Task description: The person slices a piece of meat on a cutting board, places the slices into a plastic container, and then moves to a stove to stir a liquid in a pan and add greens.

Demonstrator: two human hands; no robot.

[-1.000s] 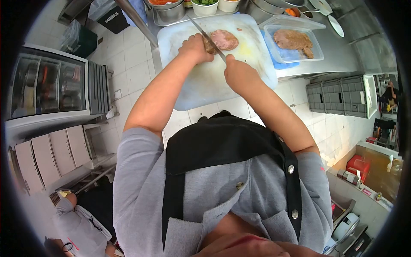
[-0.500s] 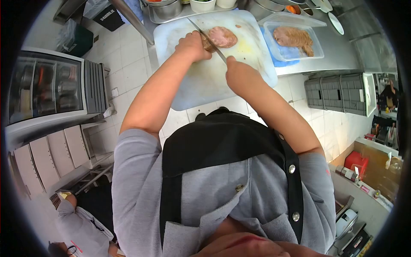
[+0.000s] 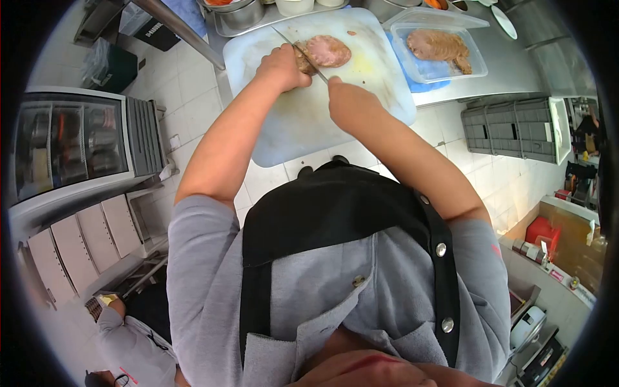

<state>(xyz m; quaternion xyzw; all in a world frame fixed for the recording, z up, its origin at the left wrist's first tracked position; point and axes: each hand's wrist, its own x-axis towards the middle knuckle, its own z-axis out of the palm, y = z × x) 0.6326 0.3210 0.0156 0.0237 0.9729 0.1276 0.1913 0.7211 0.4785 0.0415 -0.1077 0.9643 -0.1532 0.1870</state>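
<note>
A long knife (image 3: 298, 48) is gripped by its handle in my right hand (image 3: 351, 103), its blade lying slantwise across a piece of cooked meat. Curled fingers of my left hand (image 3: 282, 68) press on the browned part of that meat (image 3: 305, 63), left of the blade, and partly hide it. Pinkish meat slices (image 3: 330, 51) lie just right of the blade. All of this rests on a large white cutting board (image 3: 303, 129). A small scrap (image 3: 351, 33) sits apart from the meat, higher on the board.
Right of the board, a clear plastic container (image 3: 474, 61) holds another piece of meat and stands on a blue cloth (image 3: 429, 86). Metal pots (image 3: 242, 14) and a white tub (image 3: 294, 8) line the back. A grey crate (image 3: 509, 132) stands right; another person (image 3: 138, 335) is at lower left.
The view has shifted slightly, moving the board a little up and left. My right hand and the knife have drawn slightly closer to my left hand, which still presses the meat.
</note>
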